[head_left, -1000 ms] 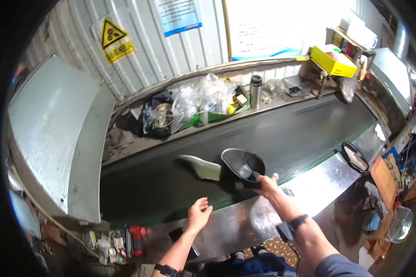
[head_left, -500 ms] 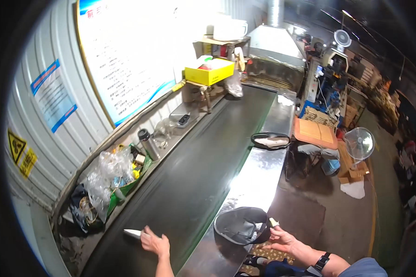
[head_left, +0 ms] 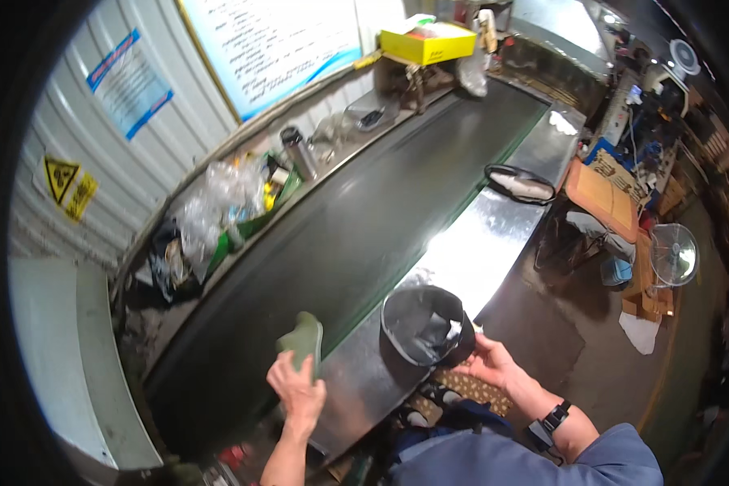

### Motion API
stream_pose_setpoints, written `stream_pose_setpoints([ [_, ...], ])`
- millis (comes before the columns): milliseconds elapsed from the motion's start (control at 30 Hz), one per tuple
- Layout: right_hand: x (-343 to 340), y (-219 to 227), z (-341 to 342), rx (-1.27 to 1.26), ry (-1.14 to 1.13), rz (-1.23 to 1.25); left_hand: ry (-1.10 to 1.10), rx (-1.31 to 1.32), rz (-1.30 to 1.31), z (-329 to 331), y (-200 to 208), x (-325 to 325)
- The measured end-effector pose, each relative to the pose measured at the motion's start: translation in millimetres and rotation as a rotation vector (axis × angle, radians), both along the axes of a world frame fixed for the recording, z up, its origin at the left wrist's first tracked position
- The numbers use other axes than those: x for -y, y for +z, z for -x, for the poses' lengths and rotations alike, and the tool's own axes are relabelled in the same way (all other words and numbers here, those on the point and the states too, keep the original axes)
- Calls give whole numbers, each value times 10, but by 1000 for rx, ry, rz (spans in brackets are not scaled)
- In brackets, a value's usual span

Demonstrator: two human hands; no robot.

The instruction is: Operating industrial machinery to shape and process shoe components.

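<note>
Where the dark belt [head_left: 364,219] runs from the upper right of the frame down to the lower left, the left hand [head_left: 296,394] sits at its near edge, low and left of centre. Its fingers are curled around the heel end of a green insole [head_left: 303,340], which points up and away from the hand and lies partly on the belt, partly on the steel ledge [head_left: 470,251] beside it. Just right of that, below centre, the right hand [head_left: 492,361] grips the rim of a dark cap [head_left: 425,326] with thumb and fingers closed on it. The cap rests on the ledge with its opening turned up, so the pale lining shows. A black watch [head_left: 552,419] sits on the right wrist, and a blue sleeve [head_left: 543,458] fills the bottom edge.

Farther up the ledge, right of centre, lies a second dark-rimmed piece [head_left: 520,183], well apart from both hands. Across the belt, at centre left, clear plastic bags [head_left: 215,202] are heaped by a green tray [head_left: 255,220], with a metal flask [head_left: 298,151] standing just above them. A yellow box [head_left: 428,42] stands at the top of the frame. Posters [head_left: 275,40] hang on the ribbed wall at upper left, and a small fan [head_left: 673,253] stands on the floor at right.
</note>
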State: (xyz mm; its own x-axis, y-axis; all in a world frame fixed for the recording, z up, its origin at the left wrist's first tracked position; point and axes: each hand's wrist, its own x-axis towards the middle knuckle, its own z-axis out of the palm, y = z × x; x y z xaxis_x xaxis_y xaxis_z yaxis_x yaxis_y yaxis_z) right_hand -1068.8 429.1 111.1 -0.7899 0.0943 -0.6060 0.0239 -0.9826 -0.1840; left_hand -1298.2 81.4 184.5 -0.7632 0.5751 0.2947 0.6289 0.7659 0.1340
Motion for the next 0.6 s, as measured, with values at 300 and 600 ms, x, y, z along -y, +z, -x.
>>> stream_pose_setpoints([
  [300,-75,156,288,43,114,-232,-392,-80,7,-1515,-718,-997],
  [600,388,739,169,-168,234,-906,32,317,-592,-539,-71,-1142],
])
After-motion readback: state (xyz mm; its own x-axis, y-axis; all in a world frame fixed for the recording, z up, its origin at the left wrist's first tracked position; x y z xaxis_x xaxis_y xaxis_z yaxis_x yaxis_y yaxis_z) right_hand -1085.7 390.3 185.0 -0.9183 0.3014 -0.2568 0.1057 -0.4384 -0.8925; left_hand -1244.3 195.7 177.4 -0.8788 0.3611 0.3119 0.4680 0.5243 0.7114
